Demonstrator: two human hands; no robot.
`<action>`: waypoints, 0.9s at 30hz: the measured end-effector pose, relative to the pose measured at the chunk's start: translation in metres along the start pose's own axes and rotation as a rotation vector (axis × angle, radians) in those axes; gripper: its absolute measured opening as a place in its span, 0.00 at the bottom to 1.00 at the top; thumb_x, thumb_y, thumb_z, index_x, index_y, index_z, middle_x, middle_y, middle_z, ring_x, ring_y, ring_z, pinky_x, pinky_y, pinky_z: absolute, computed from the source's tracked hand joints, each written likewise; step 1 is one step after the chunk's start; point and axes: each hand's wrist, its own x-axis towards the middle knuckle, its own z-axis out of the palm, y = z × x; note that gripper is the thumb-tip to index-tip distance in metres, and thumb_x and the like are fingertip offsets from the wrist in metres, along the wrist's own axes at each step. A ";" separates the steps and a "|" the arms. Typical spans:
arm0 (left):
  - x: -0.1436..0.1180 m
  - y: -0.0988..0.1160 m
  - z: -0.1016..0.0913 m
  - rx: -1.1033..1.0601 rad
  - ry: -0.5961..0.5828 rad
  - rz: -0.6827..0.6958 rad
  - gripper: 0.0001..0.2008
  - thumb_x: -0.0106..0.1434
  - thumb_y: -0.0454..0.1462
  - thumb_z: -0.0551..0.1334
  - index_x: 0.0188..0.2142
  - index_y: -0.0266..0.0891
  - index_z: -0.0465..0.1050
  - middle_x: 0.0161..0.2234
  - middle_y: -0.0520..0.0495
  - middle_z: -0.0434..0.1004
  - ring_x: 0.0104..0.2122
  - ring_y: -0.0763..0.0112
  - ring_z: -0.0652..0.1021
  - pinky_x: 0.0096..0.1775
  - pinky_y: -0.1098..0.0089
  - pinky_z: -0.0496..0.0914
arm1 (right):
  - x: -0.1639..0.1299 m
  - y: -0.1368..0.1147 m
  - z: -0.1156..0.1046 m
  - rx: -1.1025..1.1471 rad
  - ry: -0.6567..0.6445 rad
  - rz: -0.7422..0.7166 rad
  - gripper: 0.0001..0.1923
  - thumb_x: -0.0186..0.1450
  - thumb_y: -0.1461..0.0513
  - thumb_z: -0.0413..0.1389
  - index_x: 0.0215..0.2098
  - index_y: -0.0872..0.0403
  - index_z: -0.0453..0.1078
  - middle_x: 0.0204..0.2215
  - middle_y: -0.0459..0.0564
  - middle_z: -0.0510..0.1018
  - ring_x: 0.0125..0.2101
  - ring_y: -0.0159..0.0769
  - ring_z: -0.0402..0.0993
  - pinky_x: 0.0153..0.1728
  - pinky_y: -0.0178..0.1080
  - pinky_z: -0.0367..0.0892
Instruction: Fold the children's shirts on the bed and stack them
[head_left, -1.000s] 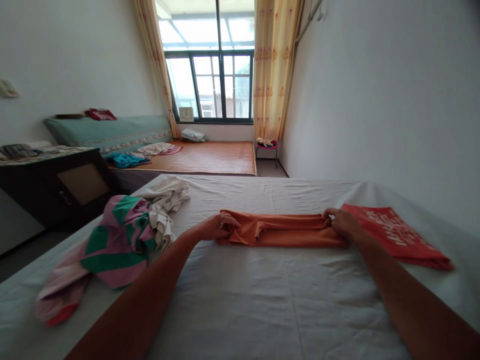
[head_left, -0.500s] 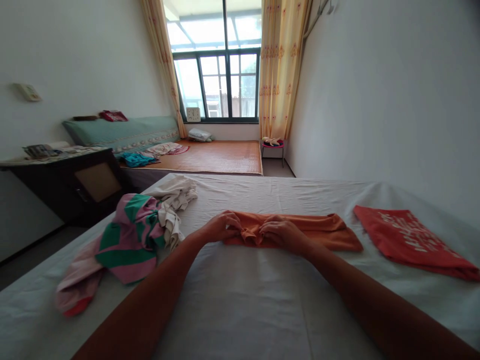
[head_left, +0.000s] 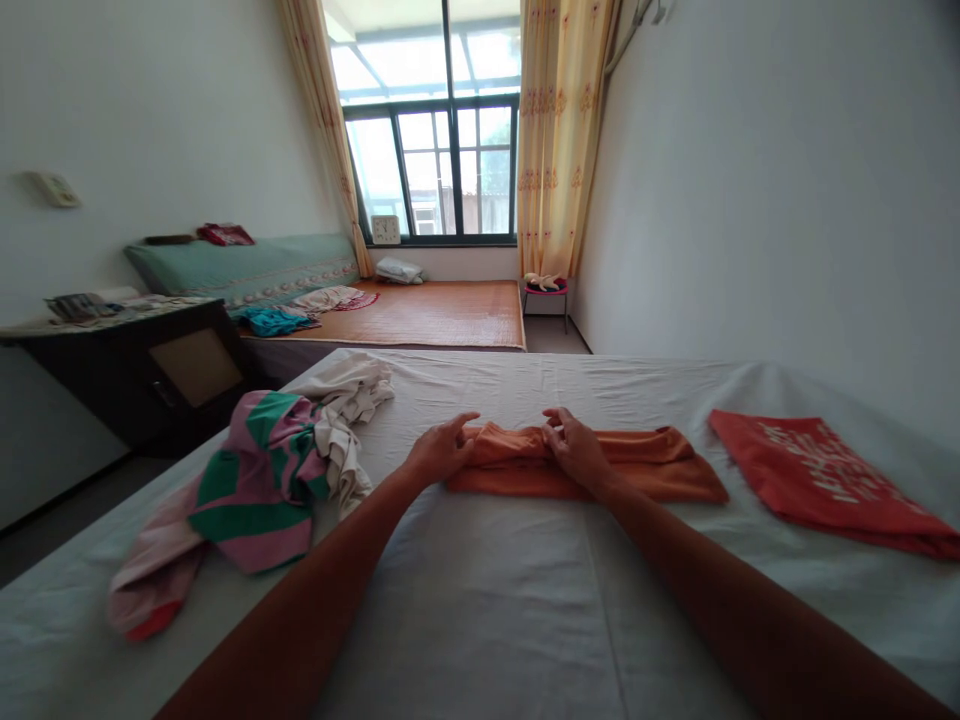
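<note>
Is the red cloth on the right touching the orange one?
No, a strip of white sheet shows between the red cloth and the orange cloth.

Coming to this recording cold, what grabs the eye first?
The folded orange garment on the white sheet comes first, with the left hand at its left end and the right hand near its middle. To its right lies a red garment with white print; to its left, a rumpled pink-and-green garment.
</note>
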 end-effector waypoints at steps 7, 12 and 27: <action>-0.006 0.029 0.018 0.101 -0.120 0.396 0.21 0.67 0.44 0.51 0.58 0.46 0.64 0.57 0.46 0.66 0.57 0.62 0.64 0.58 0.61 0.56 | -0.027 -0.012 -0.004 -0.213 -0.364 -0.346 0.25 0.68 0.52 0.45 0.60 0.52 0.59 0.58 0.54 0.65 0.58 0.42 0.58 0.58 0.47 0.53; -0.010 0.023 0.027 0.153 -0.290 0.379 0.25 0.67 0.48 0.49 0.63 0.54 0.52 0.64 0.50 0.54 0.62 0.60 0.56 0.61 0.56 0.49 | -0.034 0.023 -0.027 -0.328 -0.350 -0.130 0.31 0.68 0.48 0.42 0.63 0.55 0.55 0.62 0.56 0.60 0.61 0.43 0.54 0.59 0.47 0.51; -0.010 0.026 0.025 0.210 -0.281 0.362 0.24 0.68 0.49 0.46 0.62 0.54 0.54 0.64 0.50 0.55 0.62 0.62 0.56 0.61 0.57 0.49 | 0.006 0.138 -0.179 -0.193 -0.361 0.081 0.17 0.46 0.63 0.62 0.36 0.49 0.78 0.45 0.50 0.78 0.49 0.46 0.70 0.53 0.46 0.61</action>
